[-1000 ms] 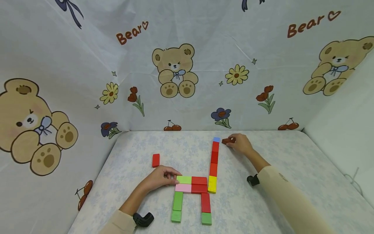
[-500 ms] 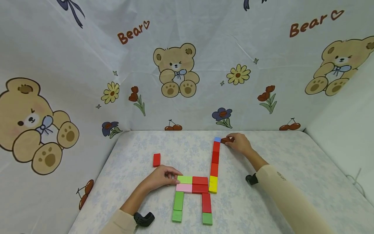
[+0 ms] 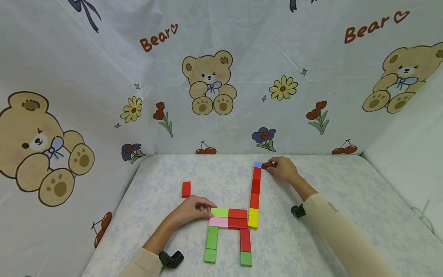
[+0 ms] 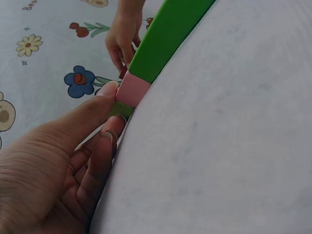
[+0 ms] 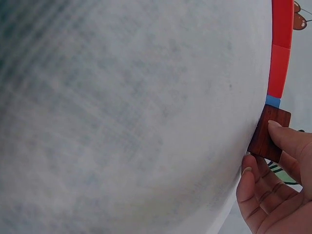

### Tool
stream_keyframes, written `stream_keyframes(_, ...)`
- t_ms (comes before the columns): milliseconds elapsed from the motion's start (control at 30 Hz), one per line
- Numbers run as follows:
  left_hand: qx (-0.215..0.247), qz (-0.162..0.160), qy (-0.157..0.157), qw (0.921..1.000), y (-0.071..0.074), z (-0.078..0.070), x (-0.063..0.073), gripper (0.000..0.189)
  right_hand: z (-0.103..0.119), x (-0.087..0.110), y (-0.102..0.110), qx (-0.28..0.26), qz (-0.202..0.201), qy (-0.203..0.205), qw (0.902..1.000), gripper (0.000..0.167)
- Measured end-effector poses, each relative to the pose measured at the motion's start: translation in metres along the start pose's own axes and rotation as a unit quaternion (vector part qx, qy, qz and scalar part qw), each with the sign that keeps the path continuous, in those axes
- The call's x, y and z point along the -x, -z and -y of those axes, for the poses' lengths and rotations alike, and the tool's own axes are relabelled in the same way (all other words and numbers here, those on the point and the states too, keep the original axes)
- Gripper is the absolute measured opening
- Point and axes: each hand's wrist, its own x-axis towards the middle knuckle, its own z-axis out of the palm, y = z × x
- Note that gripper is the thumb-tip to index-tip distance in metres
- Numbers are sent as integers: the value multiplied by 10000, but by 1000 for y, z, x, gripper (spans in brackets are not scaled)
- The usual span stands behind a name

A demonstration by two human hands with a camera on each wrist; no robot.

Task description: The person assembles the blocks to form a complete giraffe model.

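Observation:
My right hand [image 3: 284, 169] pinches a dark brown wooden block [image 5: 269, 132] between thumb and fingers. The block's left end meets a small blue block [image 3: 257, 164] at the far end of a column of red blocks [image 3: 255, 186] and a yellow block [image 3: 253, 218]. My left hand [image 3: 194, 210] has thumb and fingertip at the left end of a lime green block [image 3: 219, 212], gripping it lightly. A pink block [image 3: 219, 222] lies against its near side. Two red blocks [image 3: 237, 218] adjoin these on the right.
Two legs extend toward me: green blocks [image 3: 212, 237] on the left, a red block [image 3: 245, 240] with a green block [image 3: 246, 259] on the right. A loose red block [image 3: 186, 189] lies beyond my left hand. A bear-print cloth [image 3: 159, 69] stands behind the table.
My right hand has moved the brown block slightly left, closing the gap to the blue block. The left hand keeps its place on the lime green block.

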Motion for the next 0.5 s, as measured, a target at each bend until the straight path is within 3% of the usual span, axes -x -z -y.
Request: stream_keyframes(500,74,-25,-5,10000,-1,0,1,27,1,1,-2,22,-67,-145,9999,42)
